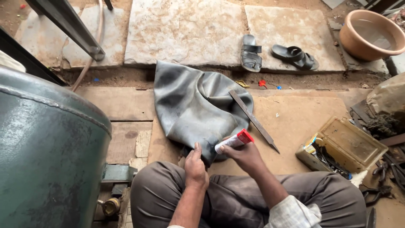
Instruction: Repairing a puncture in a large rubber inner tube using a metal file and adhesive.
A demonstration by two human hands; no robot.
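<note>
While the green tank [46, 147] fills the space well to the left of both hands, the grey rubber tube [198, 105] spreads flat across the board floor [295, 118] just ahead of them, its near edge drawn back to the person's lap. Beyond the tube, far past the grip, lie pale stone slabs [185, 29], and on them a pair of dark sandals [274, 55]; a tan basin [371, 33] stands further off to the right. Right of the right hand, apart from it, sits an open, grimy toolbox [341, 147] with tools heaped past it.

A long flat metal file [253, 119] lies slantwise, one end resting on the tube, the other on the floor just beyond the right hand, not touching it.

The left hand [195, 165] presses on the tube's near edge, its fingers closed over the rubber and pinning it against the knee. The right hand [247, 156] is wrapped tight around a small white squeeze tube of glue [230, 142] with a red cap [245, 136]; the cap end sticks up and to the right from the fist, while the other end points down toward the rubber just beside the left thumb. Whether that end touches the rubber cannot be told.
</note>
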